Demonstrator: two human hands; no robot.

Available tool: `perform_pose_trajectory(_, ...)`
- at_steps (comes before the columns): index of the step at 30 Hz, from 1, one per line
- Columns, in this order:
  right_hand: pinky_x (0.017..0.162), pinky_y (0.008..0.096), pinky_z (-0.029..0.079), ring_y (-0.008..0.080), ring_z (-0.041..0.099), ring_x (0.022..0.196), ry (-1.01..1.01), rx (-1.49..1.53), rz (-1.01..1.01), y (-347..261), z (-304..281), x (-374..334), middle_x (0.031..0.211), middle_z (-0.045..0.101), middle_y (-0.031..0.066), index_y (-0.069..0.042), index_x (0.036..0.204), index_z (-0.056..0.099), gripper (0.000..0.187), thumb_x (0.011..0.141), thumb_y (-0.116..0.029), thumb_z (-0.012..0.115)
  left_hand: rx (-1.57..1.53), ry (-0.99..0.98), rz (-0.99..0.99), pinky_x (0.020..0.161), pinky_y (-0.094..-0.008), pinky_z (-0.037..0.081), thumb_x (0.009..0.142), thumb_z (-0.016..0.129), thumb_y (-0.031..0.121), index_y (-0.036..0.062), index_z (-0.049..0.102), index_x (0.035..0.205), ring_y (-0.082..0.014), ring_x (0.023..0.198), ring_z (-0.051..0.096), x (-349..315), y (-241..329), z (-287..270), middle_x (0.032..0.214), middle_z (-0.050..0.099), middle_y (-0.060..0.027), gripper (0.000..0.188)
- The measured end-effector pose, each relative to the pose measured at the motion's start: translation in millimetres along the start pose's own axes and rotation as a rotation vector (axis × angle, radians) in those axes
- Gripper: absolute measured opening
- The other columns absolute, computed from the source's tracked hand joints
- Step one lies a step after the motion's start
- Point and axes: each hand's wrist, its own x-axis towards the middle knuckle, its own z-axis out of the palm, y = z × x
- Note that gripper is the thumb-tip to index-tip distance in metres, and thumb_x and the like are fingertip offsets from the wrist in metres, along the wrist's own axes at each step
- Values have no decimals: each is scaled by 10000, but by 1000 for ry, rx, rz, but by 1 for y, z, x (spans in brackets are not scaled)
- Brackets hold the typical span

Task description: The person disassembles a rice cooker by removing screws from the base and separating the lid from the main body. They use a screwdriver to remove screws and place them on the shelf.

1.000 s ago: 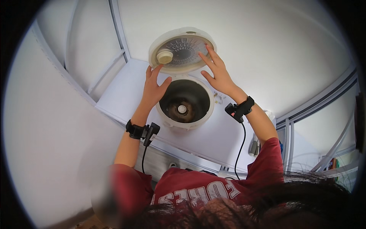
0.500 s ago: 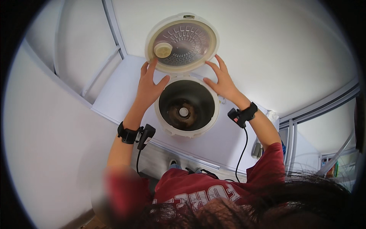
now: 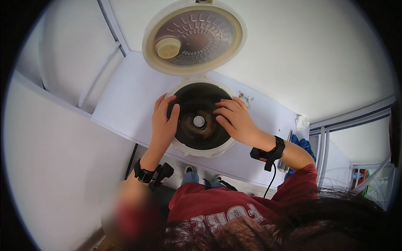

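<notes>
A white rice cooker point(image 3: 183, 151) stands with its lid point(image 3: 197, 39) tipped back, showing a metal inner plate and a round cream cap point(image 3: 168, 48). Down in its dark cavity a pale round button point(image 3: 199, 121) sits amid brown stains. My left hand point(image 3: 164, 120) lies at the left rim, fingers apart, its fingertips just over the edge. On the other side my right hand point(image 3: 236, 120) reaches across the right rim with loosely spread fingers over the cavity. Neither hand holds anything. Whether the fingertips touch the inner wall I cannot tell.
The cooker rests on a pale shelf point(image 3: 121, 106) against a white wall. Small bits point(image 3: 246, 98) lie behind my right hand. Farther right are a crumpled white tissue point(image 3: 301, 121) and blue cloth point(image 3: 303, 146). A black cable point(image 3: 271, 180) hangs from my right wrist strap.
Both hands have come down from beside the lid's lower edge to the cooker's rim, the right one now over the cavity. The lid sits higher in view, still raised.
</notes>
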Motion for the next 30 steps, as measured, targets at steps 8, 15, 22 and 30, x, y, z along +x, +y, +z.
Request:
perform_pose_trajectory(8,1078,484,237,243,525,1119,-62,110,71,0,-6,5,1065,603,88,-66,979,639,162,928,-165,521,-145,-6,-85,1042,-359,338,994,442,211,23,577,1188,-295,1248,443,3,7,-4,1309,478,-167,303)
perform_pose_trajectory(15,1103,475,205,256,518,1154,-141,74,100,-5,-10,5,1129,605,86,-61,1026,628,175,929,-135,503,-164,27,-83,1046,-347,327,1021,364,264,9,589,1176,-273,1257,438,1,9,-5,1318,478,-164,374)
perform_pose_trajectory(22,1084,475,234,252,550,1079,-55,45,79,-6,-5,5,1040,628,79,-61,981,635,141,900,-144,555,-229,71,-108,1055,-339,315,1030,336,278,9,594,1165,-265,1249,452,-1,10,-3,1331,483,-167,396)
perform_pose_trajectory(30,1078,475,250,259,560,1065,-53,-13,74,-7,-3,4,1022,635,77,-66,966,639,133,875,-147,587,-316,87,-121,1061,-343,311,1035,320,284,7,593,1155,-260,1254,450,-3,5,-4,1333,491,-166,407)
